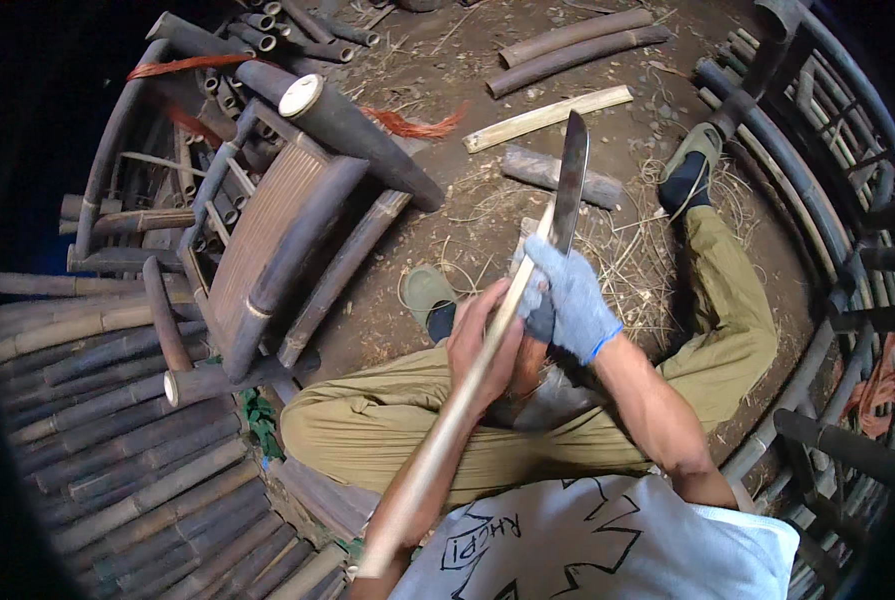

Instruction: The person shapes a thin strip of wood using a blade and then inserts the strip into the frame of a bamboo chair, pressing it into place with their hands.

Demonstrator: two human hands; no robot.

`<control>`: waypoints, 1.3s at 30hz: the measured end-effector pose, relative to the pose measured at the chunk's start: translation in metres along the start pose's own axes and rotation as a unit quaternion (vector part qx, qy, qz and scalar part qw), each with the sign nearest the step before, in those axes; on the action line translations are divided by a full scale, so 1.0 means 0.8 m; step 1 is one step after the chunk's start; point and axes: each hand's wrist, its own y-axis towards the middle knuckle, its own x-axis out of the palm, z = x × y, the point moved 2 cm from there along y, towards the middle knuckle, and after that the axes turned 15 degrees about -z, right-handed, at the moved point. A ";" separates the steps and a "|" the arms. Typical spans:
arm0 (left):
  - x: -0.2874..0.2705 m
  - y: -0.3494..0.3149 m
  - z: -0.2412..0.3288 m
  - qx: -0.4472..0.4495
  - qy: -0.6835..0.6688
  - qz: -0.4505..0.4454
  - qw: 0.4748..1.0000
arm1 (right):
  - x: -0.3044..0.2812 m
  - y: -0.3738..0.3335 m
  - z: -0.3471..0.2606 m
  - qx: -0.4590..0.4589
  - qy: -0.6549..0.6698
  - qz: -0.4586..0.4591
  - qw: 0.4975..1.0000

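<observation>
My bare left hand (482,335) is closed around a long pale bamboo strip (437,430), which slants from beside my left forearm up past both hands. My right hand (572,300), in a grey-blue knit glove, grips a machete (572,180). Its handle is hidden in the glove, and its dark blade points up and away from me. Beside the blade's lower part lies the strip's far end, close against it; whether the edge bites into it I cannot tell. Both hands are above my lap, between my bent legs.
A short grey log (562,178) and a split bamboo piece (547,118) lie ahead among shavings (642,270). Dark bamboo lengths (577,48) rest farther off. To the left stand a bamboo chair (277,250) and a slatted bamboo platform (147,420); bamboo frames (782,195) line the right.
</observation>
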 end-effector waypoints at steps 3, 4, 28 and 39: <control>-0.016 -0.032 0.001 -0.219 -0.429 -0.096 0.871 | -0.012 0.006 -0.050 0.009 -0.053 -0.051 0.997; -0.023 -0.046 0.005 -0.260 -0.487 -0.138 0.822 | -0.018 0.009 -0.061 0.001 -0.085 -0.074 0.994; -0.029 -0.109 0.045 -0.274 -0.129 -0.104 0.947 | -0.039 -0.013 -0.108 -0.058 -0.856 0.059 0.511; -0.068 -0.188 0.066 -0.417 -0.193 -0.099 0.882 | -0.162 -0.003 -0.231 0.003 -0.779 0.242 0.578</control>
